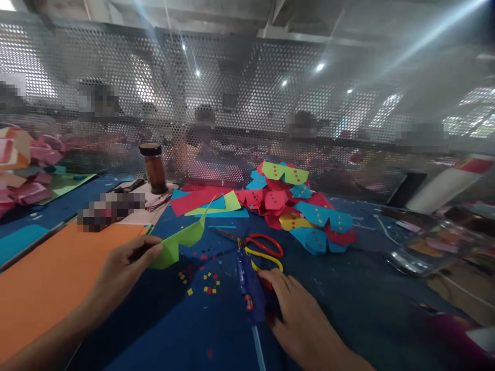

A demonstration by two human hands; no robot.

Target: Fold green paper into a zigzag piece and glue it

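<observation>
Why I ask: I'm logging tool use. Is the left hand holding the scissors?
No, the left hand pinches a folded green paper, while the scissors lie on the blue table near the right hand.

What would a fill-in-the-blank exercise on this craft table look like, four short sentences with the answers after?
1. The left hand pinches a folded paper piece coloured ____.
2. The right hand touches a tool whose body is ____.
3. The scissors beside that tool have one red handle loop and one ____ loop.
4. The large sheet beneath the left forearm is ____.

Missing words: green; blue; yellow; orange.
</observation>
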